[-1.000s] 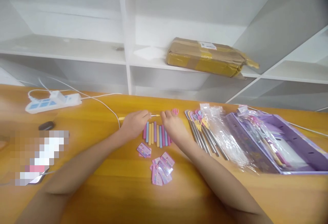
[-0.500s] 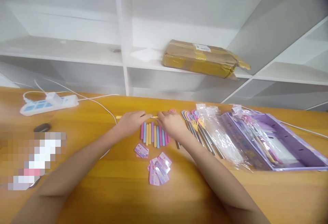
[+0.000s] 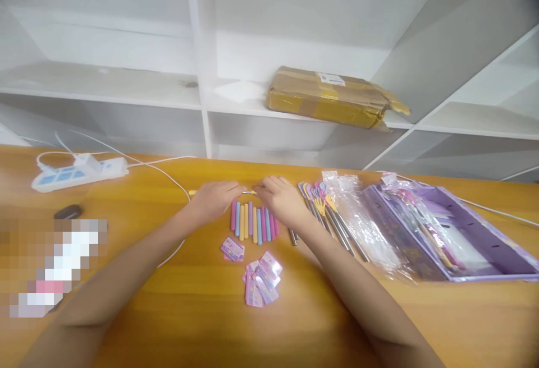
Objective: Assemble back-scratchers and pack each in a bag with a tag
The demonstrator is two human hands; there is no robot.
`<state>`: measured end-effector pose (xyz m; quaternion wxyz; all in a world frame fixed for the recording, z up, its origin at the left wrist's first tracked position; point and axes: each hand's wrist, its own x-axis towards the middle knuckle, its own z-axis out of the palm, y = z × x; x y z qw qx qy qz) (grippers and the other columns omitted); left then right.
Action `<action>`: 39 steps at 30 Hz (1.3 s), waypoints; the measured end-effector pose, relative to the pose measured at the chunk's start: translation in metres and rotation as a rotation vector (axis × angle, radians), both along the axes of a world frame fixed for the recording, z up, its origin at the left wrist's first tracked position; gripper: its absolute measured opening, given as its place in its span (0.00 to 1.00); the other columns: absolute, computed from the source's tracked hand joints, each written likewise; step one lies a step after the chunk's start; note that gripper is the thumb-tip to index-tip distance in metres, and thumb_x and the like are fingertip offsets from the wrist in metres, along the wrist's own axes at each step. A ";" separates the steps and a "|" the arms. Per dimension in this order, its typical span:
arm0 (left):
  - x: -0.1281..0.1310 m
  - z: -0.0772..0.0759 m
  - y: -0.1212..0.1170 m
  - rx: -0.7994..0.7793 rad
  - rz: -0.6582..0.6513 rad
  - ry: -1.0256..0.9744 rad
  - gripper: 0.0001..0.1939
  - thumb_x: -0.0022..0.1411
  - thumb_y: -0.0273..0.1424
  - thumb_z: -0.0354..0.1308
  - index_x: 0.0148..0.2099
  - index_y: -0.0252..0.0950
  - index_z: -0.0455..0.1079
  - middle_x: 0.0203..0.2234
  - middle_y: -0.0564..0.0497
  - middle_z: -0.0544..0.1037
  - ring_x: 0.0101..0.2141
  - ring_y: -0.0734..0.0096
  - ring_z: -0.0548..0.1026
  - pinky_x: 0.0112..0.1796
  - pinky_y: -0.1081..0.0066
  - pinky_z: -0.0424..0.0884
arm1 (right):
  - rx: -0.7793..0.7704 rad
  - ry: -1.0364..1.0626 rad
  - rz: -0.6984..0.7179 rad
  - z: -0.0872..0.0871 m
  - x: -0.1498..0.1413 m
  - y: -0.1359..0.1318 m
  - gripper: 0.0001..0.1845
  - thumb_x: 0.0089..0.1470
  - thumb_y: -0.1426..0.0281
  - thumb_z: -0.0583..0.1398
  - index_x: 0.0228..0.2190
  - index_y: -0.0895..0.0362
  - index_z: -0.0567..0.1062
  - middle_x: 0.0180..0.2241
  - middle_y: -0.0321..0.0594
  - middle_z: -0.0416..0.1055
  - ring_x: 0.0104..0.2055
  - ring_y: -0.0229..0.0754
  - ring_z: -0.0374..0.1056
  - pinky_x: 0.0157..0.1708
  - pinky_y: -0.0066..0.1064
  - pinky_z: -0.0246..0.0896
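My left hand [image 3: 217,199] is closed around the yellow handle [image 3: 192,193] of a slim back scratcher, whose end sticks out to the left. Between my hands shows a short metal rod [image 3: 247,192] with a bit of yellow beside it. My right hand [image 3: 278,197] pinches the other end, which its fingers mostly hide. Just below lies a row of pink, blue, yellow and purple handle tubes [image 3: 253,222]. To the right, several back scratchers [image 3: 332,216] with coloured hand-shaped heads and bare metal rods lie in a bunch; a few more rod ends [image 3: 293,237] emerge under my right wrist.
Small printed cards [image 3: 263,281] lie in front, with others [image 3: 232,248] nearer the tubes. Clear plastic bags [image 3: 366,228] and a purple box [image 3: 501,244] holding bagged items stand right. A power strip [image 3: 80,174] with cables is left; a taped parcel [image 3: 328,99] rests on the shelf.
The fingers of my right hand have lifted and shifted slightly, covering the pink scratcher head seen before behind them. My left hand has hardly moved and keeps its hold.
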<state>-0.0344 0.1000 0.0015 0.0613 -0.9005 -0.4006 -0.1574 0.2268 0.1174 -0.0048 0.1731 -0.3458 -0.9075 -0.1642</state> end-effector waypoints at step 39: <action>-0.155 0.058 0.056 0.111 0.433 -0.124 0.19 0.77 0.40 0.47 0.51 0.40 0.78 0.47 0.44 0.84 0.49 0.49 0.79 0.51 0.55 0.71 | 0.195 0.337 -0.525 0.003 0.219 0.096 0.18 0.72 0.60 0.57 0.45 0.53 0.86 0.40 0.46 0.79 0.41 0.49 0.67 0.47 0.38 0.58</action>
